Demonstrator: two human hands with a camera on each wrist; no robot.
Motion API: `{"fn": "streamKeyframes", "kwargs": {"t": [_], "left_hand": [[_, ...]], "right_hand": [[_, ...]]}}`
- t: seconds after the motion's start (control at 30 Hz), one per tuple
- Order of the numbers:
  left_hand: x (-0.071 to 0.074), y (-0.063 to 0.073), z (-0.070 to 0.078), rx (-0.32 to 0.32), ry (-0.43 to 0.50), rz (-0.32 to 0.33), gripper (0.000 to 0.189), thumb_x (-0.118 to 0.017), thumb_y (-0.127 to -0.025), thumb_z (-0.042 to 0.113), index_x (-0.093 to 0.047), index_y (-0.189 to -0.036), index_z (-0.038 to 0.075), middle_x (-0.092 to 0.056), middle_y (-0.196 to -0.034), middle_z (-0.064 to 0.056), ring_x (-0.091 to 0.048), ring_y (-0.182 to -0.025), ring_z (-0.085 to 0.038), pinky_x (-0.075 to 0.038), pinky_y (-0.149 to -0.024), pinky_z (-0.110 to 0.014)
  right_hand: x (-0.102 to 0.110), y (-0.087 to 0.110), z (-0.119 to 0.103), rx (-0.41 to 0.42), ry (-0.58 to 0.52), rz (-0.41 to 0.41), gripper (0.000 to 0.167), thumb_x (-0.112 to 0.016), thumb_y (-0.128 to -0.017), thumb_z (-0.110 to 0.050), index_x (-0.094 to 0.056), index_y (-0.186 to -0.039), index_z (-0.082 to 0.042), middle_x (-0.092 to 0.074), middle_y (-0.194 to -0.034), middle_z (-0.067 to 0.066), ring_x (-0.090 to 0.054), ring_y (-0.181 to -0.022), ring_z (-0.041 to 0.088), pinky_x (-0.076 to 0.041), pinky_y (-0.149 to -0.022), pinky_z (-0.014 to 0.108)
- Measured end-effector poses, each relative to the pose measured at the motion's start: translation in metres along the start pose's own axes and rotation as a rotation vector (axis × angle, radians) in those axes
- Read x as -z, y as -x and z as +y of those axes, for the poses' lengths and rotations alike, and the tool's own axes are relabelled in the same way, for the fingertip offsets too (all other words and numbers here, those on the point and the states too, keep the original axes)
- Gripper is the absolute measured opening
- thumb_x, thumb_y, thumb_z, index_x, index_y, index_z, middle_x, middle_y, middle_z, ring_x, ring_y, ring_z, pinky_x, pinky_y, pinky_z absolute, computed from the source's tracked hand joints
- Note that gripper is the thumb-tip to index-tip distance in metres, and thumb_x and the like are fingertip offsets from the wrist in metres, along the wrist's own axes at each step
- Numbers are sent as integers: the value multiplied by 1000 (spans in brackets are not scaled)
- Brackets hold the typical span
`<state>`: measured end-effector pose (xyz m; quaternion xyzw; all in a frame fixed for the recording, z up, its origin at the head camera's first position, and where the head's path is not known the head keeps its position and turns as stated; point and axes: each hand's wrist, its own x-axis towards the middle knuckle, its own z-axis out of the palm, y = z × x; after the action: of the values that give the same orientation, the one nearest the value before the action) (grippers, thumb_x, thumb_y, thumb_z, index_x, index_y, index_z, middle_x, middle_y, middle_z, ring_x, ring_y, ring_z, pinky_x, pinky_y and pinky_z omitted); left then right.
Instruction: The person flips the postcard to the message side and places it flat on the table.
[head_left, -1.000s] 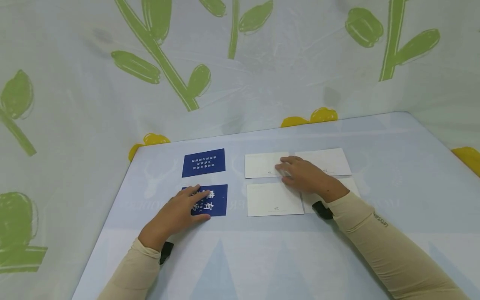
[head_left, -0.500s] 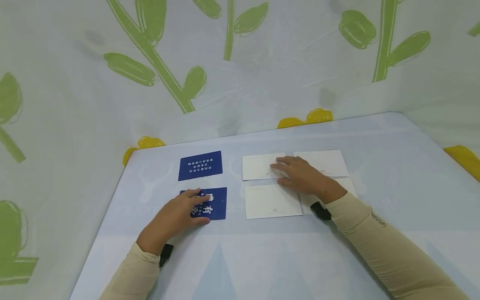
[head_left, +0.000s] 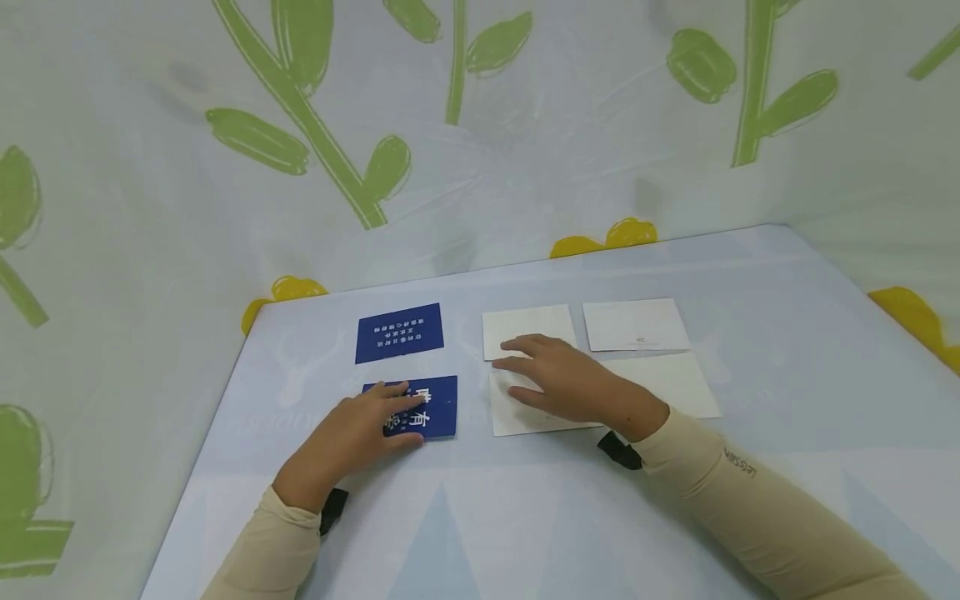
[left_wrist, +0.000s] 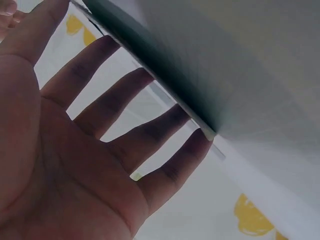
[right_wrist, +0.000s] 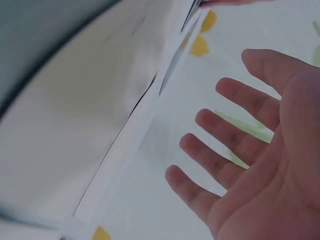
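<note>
My left hand (head_left: 348,437) rests its spread fingertips on the near blue card (head_left: 444,408) with white characters. In the left wrist view its fingers (left_wrist: 135,145) reach the card's edge, and nothing is gripped. A second blue card (head_left: 400,333) lies just behind. With fingers apart, my right hand (head_left: 573,379) hangs over the white cards; the right wrist view shows its fingers (right_wrist: 230,125) off the surface. It partly covers the far-left white card (head_left: 525,323) and the near-left white card (head_left: 517,423). The far-right white card (head_left: 636,325) and near-right white card (head_left: 675,385) lie beyond it.
The cards lie flat on a pale blue table (head_left: 525,517) printed with triangles. A white curtain (head_left: 540,183) with green plants and yellow flowers stands along the table's back edge and sides. A dark strap (head_left: 621,450) shows below the right wrist.
My right hand has lifted off the upper white cards and moved left and nearer, uncovering the far-right one. The left hand stays on the near blue card. The head view has shifted slightly.
</note>
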<state>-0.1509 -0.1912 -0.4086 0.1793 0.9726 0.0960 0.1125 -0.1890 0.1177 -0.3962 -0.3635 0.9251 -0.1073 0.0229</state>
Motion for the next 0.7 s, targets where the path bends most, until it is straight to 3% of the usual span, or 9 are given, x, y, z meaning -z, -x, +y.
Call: {"fn": "streamKeyframes", "kwargs": {"t": [0.13, 0.37, 0.7], "left_hand": [[1, 1, -1, 2, 21, -9, 55, -72, -89, 48, -61, -139, 27, -52, -150, -8, -46, -139, -41, -39, -109, -63], [2, 1, -1, -19, 9, -9, 53, -68, -92, 50, -61, -139, 28, -54, -148, -8, -48, -139, -40, -40, -108, -63], [1, 3, 2, -50, 8, 32, 53, -68, -91, 52, -62, -137, 26, -59, -143, -8, -54, -134, -35, -42, -108, -59]], "right_hand": [[-4, -5, -15, 43, 1, -17, 44, -60, -100, -35, -58, -141, -21, -53, -148, 6, -49, -138, 28, -42, -113, 47], [-8, -15, -35, 37, -7, -87, 46, -60, -100, -38, -56, -143, -23, -53, -149, 4, -49, -139, 26, -41, -114, 46], [-11, -10, -47, 122, 19, -87, 42, -64, -98, -29, -59, -139, -20, -62, -138, 3, -57, -131, 23, -45, -111, 41]]}}
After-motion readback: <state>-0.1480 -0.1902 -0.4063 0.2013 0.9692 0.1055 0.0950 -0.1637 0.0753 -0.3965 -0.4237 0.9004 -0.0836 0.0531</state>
